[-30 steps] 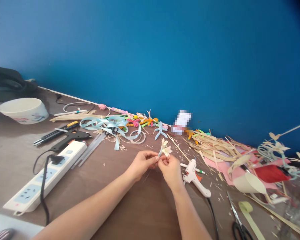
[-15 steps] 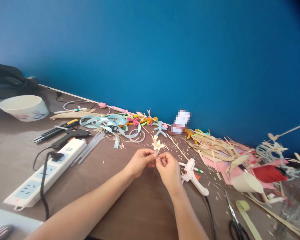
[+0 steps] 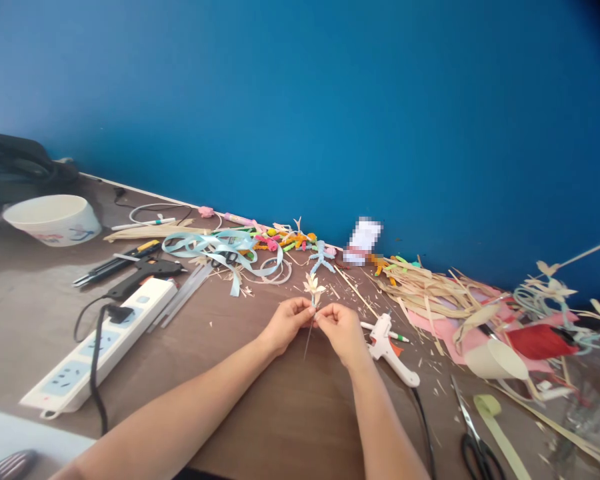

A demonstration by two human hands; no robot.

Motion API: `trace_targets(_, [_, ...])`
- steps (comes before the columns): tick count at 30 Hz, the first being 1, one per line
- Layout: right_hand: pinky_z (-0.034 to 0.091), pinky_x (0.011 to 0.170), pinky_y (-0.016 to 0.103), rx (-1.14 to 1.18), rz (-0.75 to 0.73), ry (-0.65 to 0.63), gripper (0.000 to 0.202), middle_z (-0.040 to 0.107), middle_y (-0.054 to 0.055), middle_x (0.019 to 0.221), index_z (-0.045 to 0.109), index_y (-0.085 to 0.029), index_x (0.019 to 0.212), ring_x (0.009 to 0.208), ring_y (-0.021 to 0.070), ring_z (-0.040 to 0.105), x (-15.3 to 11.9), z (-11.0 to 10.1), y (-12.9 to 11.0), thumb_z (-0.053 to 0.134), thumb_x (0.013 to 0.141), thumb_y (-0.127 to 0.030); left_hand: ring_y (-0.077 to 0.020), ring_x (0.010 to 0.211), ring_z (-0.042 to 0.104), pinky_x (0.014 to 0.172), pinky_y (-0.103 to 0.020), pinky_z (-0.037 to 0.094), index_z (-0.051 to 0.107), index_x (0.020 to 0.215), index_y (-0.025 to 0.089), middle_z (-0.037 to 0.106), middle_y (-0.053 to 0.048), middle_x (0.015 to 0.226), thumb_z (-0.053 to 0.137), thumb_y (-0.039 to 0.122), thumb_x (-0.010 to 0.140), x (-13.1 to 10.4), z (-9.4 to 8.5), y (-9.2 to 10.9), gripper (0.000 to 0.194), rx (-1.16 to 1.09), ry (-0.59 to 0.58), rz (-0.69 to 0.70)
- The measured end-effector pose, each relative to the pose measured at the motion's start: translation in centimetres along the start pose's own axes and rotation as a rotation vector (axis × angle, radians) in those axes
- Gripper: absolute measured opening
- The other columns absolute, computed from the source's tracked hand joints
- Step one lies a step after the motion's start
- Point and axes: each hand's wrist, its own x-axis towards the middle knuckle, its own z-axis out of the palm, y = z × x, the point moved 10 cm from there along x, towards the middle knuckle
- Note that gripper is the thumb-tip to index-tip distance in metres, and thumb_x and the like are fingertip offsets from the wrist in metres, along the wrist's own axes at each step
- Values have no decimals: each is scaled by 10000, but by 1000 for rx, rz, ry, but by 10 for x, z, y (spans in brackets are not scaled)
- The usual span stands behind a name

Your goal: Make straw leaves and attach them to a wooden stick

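A small cream-coloured craft flower (image 3: pixel 314 287) stands upright between my hands, its thin stem (image 3: pixel 307 341) running down below my fingers. My left hand (image 3: pixel 291 325) is closed, thumb and fingertips pinching the stem just beneath the petals. From the other side my right hand (image 3: pixel 339 328) is closed in a pinch at the same spot, its fingertips almost touching the left ones. Something pale blue-grey shows on the stem under the bloom; its kind is too small to tell. Right of my right hand lies a white glue gun (image 3: pixel 391 350).
On the left are a power strip (image 3: pixel 105 347), a black glue gun (image 3: pixel 147 272), a utility knife (image 3: pixel 113 263) and a white bowl (image 3: pixel 54 220). Light-blue ribbon (image 3: pixel 220 243) lies behind my hands. At right are straw-like strips (image 3: pixel 430 293), scissors (image 3: pixel 473 433) and a green tape roll (image 3: pixel 490 408).
The flower has turned slightly, and more of its stem shows below my hands. My right fingers have closed in nearer to the stem. The view has shifted a little.
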Motion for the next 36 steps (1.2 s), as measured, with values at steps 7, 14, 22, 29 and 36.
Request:
trace_targets(7, [170, 329, 187, 268, 187, -121, 193, 408, -78, 388, 497, -166, 556, 304, 36, 235, 2, 6, 17, 566, 660, -313, -86, 553, 522, 593, -221, 393, 525, 676, 113, 559, 0, 603, 647, 335, 642, 3, 5, -1, 256, 52, -38, 15])
trace_targets(14, [311, 405, 170, 525, 63, 262, 172, 525, -49, 585, 587, -172, 748, 456, 56, 416, 7, -40, 15, 630, 618, -276, -88, 554, 533, 590, -211, 386, 541, 711, 113, 563, 5, 603, 638, 361, 649, 7, 18, 11, 273, 33, -65, 61])
trace_targets(22, [372, 433, 194, 762, 126, -14, 176, 550, -27, 590, 568, -165, 705, 471, 79, 467, 11, -15, 14, 668, 572, -221, -87, 548, 538, 617, -240, 426, 543, 690, 94, 581, -25, 626, 668, 336, 628, 15, 49, -1, 279, -116, -248, -51])
trace_targets(29, [402, 463, 189, 738, 58, -124, 163, 512, -37, 652, 534, -174, 716, 515, 69, 470, 11, 1, 9, 654, 610, -208, -83, 528, 546, 579, -222, 429, 541, 683, 91, 578, -21, 613, 680, 298, 626, 11, 34, -9, 256, -162, -249, -80])
trace_targets(36, [412, 480, 186, 724, 29, -161, 157, 515, -31, 684, 550, -180, 734, 551, 72, 475, 8, 4, 3, 649, 613, -196, -86, 514, 546, 560, -221, 429, 543, 661, 90, 578, -21, 597, 685, 295, 617, 8, 34, -6, 253, -151, -251, -75])
